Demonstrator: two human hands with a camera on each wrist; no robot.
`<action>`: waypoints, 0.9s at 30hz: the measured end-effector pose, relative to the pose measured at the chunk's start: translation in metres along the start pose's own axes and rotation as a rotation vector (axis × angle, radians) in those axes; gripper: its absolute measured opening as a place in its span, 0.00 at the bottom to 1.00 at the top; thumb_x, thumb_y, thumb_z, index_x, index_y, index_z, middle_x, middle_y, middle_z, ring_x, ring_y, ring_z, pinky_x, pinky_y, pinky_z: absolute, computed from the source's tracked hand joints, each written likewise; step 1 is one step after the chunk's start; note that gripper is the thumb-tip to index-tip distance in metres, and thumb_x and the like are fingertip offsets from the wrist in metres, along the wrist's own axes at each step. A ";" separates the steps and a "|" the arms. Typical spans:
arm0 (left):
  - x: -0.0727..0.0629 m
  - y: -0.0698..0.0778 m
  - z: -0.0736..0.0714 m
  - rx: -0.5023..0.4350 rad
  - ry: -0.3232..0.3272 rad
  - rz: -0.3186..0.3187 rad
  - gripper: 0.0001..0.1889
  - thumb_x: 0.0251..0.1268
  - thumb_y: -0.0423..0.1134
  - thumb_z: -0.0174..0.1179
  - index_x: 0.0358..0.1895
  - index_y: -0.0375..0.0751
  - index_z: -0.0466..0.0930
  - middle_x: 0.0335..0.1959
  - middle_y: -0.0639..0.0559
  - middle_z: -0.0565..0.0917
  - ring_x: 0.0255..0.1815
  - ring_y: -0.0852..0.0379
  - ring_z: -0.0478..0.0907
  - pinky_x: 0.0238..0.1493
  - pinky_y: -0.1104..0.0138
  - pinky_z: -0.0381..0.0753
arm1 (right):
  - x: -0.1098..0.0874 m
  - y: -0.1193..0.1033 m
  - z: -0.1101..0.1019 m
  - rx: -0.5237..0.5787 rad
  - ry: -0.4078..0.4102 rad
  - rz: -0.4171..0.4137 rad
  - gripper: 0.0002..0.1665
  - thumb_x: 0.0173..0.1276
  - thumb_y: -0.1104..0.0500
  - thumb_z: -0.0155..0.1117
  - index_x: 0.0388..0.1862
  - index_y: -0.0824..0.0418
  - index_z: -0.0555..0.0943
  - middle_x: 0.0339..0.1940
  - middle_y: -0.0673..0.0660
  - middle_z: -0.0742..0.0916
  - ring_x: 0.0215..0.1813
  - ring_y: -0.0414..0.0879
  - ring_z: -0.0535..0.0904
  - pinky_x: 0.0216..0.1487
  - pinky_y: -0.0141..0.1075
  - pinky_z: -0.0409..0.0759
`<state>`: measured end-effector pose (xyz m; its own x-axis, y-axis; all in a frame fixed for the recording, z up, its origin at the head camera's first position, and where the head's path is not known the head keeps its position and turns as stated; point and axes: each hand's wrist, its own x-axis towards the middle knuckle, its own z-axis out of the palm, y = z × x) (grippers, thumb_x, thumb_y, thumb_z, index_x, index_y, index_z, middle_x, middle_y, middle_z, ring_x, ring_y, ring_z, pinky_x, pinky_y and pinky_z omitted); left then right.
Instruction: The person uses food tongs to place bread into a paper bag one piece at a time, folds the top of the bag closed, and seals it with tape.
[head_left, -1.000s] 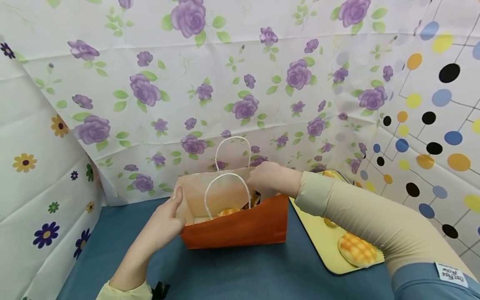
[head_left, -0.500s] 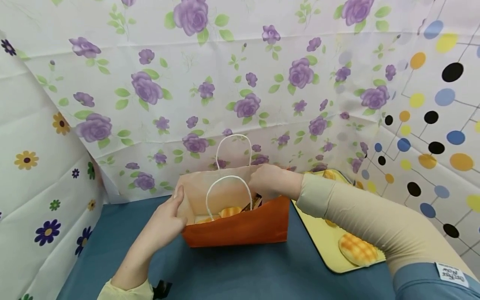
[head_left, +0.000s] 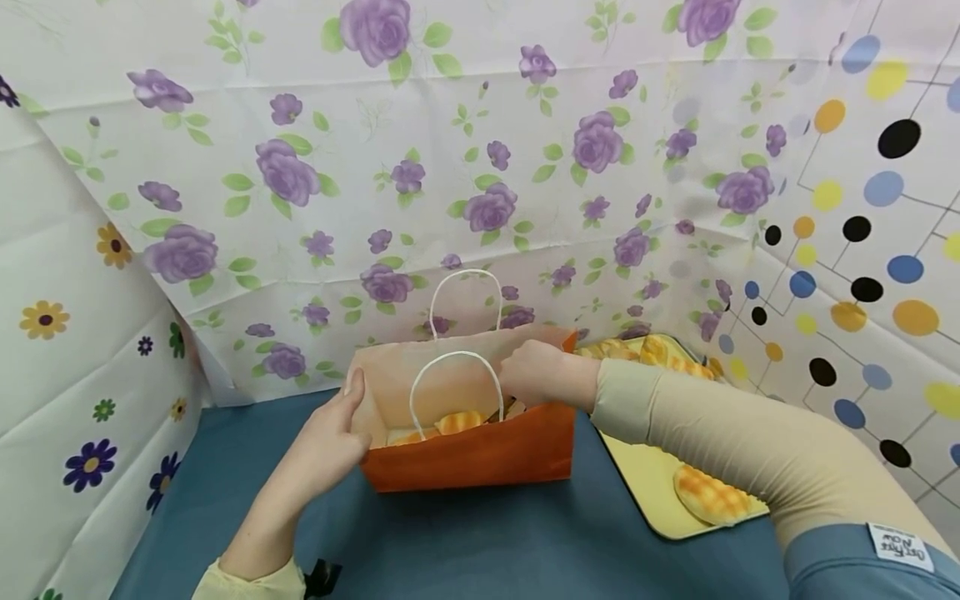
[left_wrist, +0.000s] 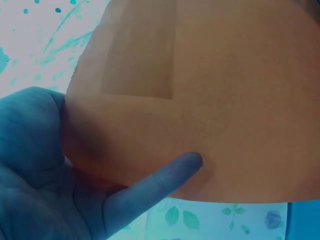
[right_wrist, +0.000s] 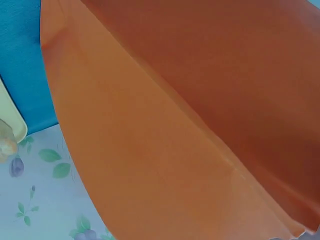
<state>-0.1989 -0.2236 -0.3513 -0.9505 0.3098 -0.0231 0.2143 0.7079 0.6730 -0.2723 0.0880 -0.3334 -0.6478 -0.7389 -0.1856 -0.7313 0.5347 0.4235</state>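
An orange paper bag (head_left: 472,460) with white twisted handles stands with its mouth up. My left hand (head_left: 327,443) grips its left side at the rim; in the left wrist view a finger (left_wrist: 165,176) lies straight along the paper. Over the bag's right part, my right hand (head_left: 542,372) reaches into the mouth with its fingertips hidden behind the front handle and rim. I cannot tell what it holds. Just beneath it shows a dark brown wrapped item (head_left: 512,409). Further left inside lies a golden bread roll (head_left: 459,422). The right wrist view holds mostly orange bag paper.
To the right, a yellow tray (head_left: 637,475) carries several breads, one checkered bun (head_left: 711,495) near its front end. My right sleeve crosses above it. Flowered sheeting (head_left: 450,167) rises close behind the bag. Blue cloth (head_left: 465,542) covers the table.
My right hand has sunk slightly lower into the bag, covering more of the dark item. The sleeve has dropped too, baring more bread at the tray's back. My left hand stays put.
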 end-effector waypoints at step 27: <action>0.003 -0.002 0.000 0.009 0.006 0.007 0.49 0.61 0.27 0.51 0.87 0.33 0.40 0.88 0.38 0.41 0.86 0.40 0.48 0.52 0.50 0.70 | -0.014 0.026 -0.024 0.191 -0.041 0.000 0.30 0.62 0.30 0.79 0.57 0.45 0.93 0.44 0.46 0.92 0.43 0.48 0.86 0.42 0.45 0.86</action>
<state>-0.2023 -0.2239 -0.3532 -0.9503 0.3111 -0.0137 0.2232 0.7111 0.6667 -0.2769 0.1024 -0.2983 -0.6531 -0.7236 -0.2235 -0.7560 0.6059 0.2477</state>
